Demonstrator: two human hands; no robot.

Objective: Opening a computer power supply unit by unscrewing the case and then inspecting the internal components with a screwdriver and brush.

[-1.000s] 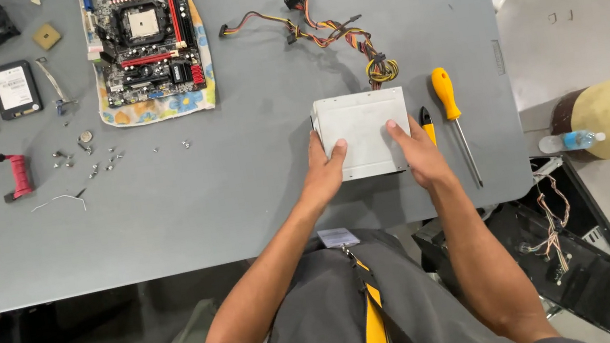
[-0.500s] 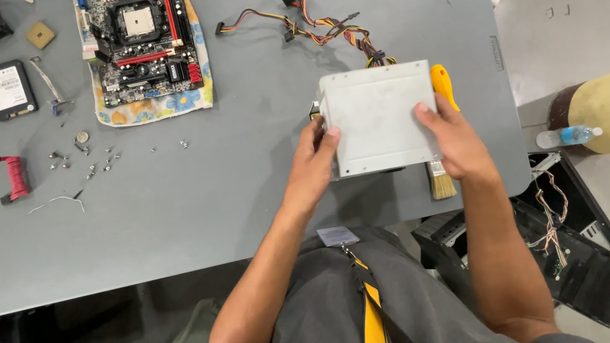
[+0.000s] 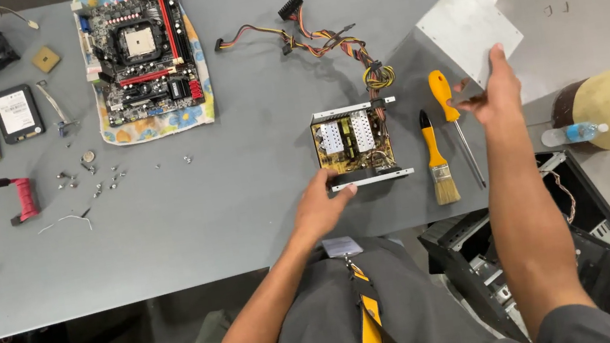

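While beside screwdriver (image 3: 449, 120): brush (image 3: 438, 158).

A white rectangular label is seen on the black drive (image 3: 17, 113) at the far left of the table. A blue-and-white label wraps the clear bottle (image 3: 572, 134) lying at the right, off the table.

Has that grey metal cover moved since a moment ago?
Yes. The right hand has lifted the grey metal cover off the power supply base, carrying it right, past the yellow screwdriver.
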